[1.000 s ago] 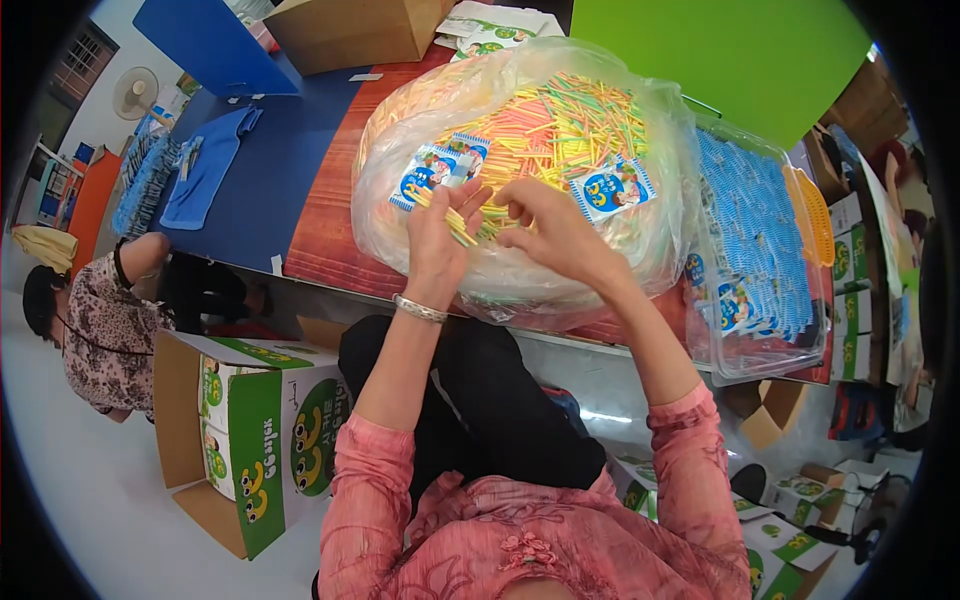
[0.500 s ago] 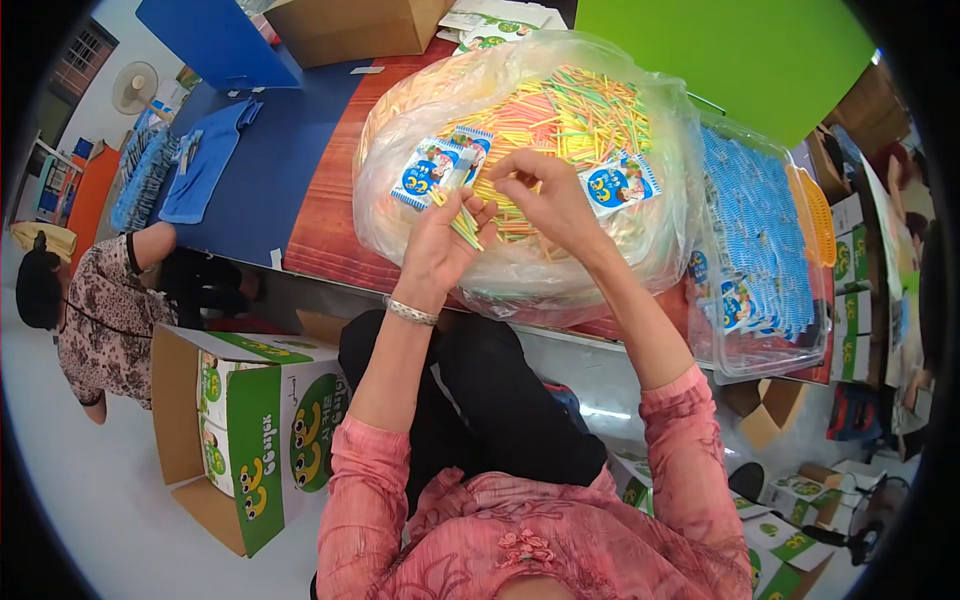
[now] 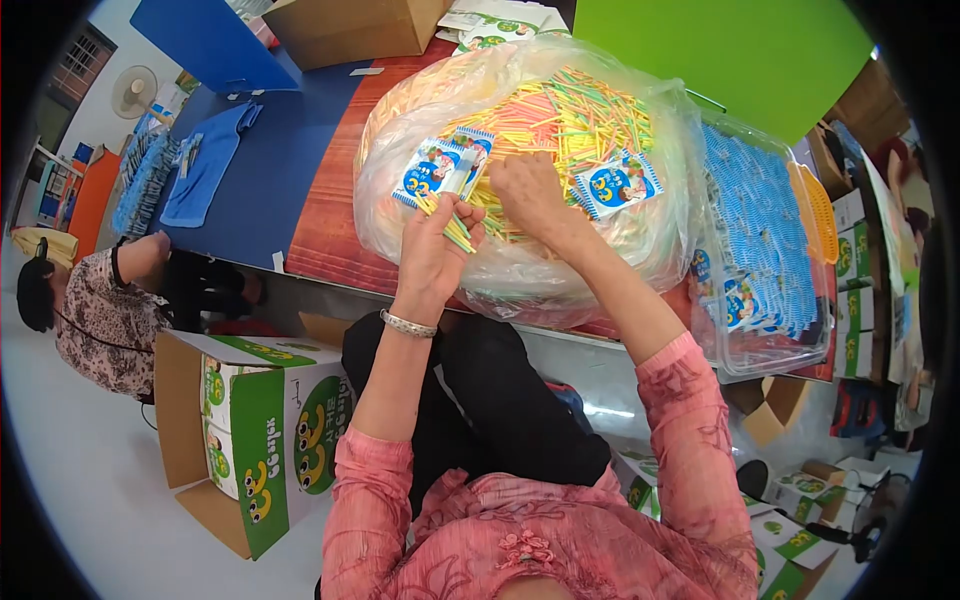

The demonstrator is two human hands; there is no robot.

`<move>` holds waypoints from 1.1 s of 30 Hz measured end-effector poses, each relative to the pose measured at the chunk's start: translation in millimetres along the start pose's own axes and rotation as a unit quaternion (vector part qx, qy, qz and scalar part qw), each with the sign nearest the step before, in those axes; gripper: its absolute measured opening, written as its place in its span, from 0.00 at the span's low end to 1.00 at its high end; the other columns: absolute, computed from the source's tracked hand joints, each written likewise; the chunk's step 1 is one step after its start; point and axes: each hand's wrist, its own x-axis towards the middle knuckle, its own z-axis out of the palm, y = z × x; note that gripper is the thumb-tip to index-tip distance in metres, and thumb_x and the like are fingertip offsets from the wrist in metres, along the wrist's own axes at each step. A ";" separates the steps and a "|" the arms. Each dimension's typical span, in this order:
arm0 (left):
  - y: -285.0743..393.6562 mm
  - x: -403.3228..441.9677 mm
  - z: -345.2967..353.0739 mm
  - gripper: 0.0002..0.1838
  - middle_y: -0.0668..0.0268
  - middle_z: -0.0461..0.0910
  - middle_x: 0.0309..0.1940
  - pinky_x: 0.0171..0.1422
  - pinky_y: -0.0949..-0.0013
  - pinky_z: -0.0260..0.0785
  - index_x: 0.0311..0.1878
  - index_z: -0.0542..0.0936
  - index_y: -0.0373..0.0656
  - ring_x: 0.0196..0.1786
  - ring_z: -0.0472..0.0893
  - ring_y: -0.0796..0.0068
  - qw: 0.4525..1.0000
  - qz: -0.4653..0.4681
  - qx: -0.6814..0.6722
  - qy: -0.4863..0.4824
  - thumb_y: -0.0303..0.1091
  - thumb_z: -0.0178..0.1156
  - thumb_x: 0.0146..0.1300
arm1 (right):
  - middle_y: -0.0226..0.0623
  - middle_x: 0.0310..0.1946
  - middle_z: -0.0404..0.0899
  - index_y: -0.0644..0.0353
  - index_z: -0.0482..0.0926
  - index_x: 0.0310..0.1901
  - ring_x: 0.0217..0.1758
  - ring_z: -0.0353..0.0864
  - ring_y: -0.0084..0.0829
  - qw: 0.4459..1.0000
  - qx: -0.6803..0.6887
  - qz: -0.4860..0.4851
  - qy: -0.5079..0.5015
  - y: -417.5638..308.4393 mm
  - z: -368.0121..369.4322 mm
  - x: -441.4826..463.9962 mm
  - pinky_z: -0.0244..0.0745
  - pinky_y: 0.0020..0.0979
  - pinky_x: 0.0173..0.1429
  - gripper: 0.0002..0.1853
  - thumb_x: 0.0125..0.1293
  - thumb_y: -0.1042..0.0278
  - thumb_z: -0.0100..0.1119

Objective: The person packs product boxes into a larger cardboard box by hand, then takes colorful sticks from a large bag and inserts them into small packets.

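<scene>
A large clear plastic bag (image 3: 375, 215) lies open on the table, full of thin yellow, pink and green sticks (image 3: 590, 110). My left hand (image 3: 438, 240), with a bracelet on its wrist, is closed around a few yellow-green sticks (image 3: 457, 232) at the bag's near left. Just beyond its fingertips, blue-and-white packets (image 3: 432, 170) rest on the bag. My right hand (image 3: 530, 195) reaches down onto the sticks, its fingers bent and their tips hidden beneath it. Another blue-and-white packet (image 3: 618, 186) lies to its right.
Right of the bag stands a clear tray (image 3: 765, 362) of blue packets (image 3: 755, 220), beside an orange basket (image 3: 815, 215). A blue cloth (image 3: 208, 165) lies on the left. Green and blue panels and a cardboard box (image 3: 360, 30) stand behind. Another person (image 3: 105, 320) sits at left, near an open carton (image 3: 265, 450).
My right hand has moved from beside my left hand onto the loose sticks, its fingers turning downward. My left hand stays near the packets, still holding sticks.
</scene>
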 end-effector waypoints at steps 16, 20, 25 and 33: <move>-35.2 18.9 34.0 0.13 0.64 0.80 0.54 0.64 0.58 0.71 0.59 0.75 0.40 0.58 0.78 0.68 0.999 0.030 -0.013 -0.006 0.35 0.54 0.77 | 0.53 0.31 0.78 0.66 0.73 0.34 0.37 0.80 0.54 0.960 0.247 0.113 0.066 -28.4 -42.4 -36.7 0.71 0.49 0.41 0.07 0.68 0.72 0.55; -34.0 27.7 16.7 0.14 0.59 0.80 0.54 0.65 0.58 0.71 0.58 0.75 0.36 0.58 0.79 0.65 1.000 0.002 -0.022 -0.009 0.35 0.47 0.80 | 0.50 0.33 0.80 0.64 0.75 0.41 0.38 0.80 0.53 0.966 0.233 0.064 0.092 -29.2 -45.9 -38.2 0.71 0.49 0.42 0.05 0.64 0.77 0.56; -21.4 30.5 17.1 0.17 0.53 0.80 0.53 0.63 0.58 0.72 0.56 0.73 0.31 0.58 0.80 0.58 0.999 0.051 -0.015 0.006 0.35 0.42 0.81 | 0.46 0.33 0.79 0.62 0.75 0.43 0.37 0.80 0.50 0.963 0.248 0.032 0.103 -20.4 -46.3 -40.8 0.70 0.47 0.42 0.09 0.60 0.80 0.54; -15.0 28.2 -6.3 0.14 0.56 0.81 0.47 0.60 0.58 0.75 0.56 0.74 0.33 0.52 0.82 0.60 0.995 0.082 0.003 0.062 0.34 0.44 0.81 | 0.49 0.37 0.79 0.63 0.77 0.43 0.45 0.79 0.51 0.971 0.208 0.099 0.058 -1.6 -26.1 -29.2 0.71 0.48 0.47 0.11 0.58 0.76 0.60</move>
